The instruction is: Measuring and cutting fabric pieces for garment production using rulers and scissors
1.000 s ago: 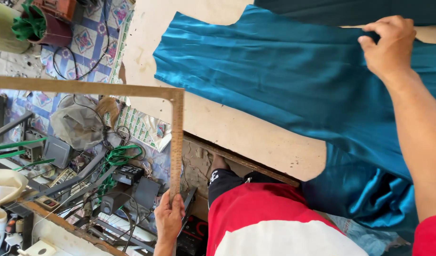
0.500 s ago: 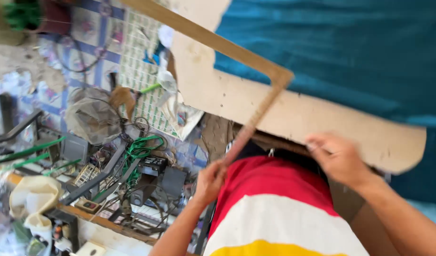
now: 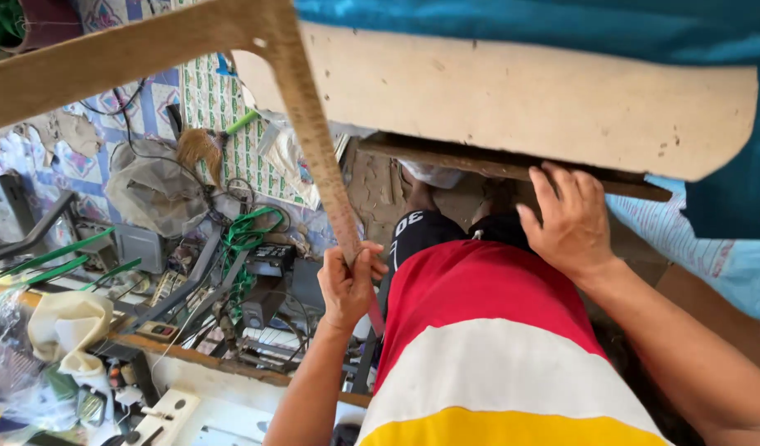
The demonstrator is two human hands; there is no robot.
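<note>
1. Wooden and worn, the large L-shaped tailor's square (image 3: 314, 140) runs from its corner at twelve o'clock down to the left hand (image 3: 347, 285), which is clenched around the lower end of the long arm, thumb across the graduated face.
2. The right hand (image 3: 571, 223), at three o'clock of the left, lies with fingers spread on the edge of the pale board tabletop (image 3: 528, 99), gripping nothing; teal pleated cloth (image 3: 561, 21) covers the tabletop's far side.
3. To handle the square well, I judge the grip should sit firm and low as it does, the corner kept clear of the cloth, and the right hand kept steadying at the table edge.
4. At nine o'clock a clear plastic bag (image 3: 8, 363) sits on the cluttered bench; at eleven o'clock a green-and-white patterned sheet (image 3: 219, 107) hangs flat. Coiled green cable (image 3: 248, 235) lies between.
</note>
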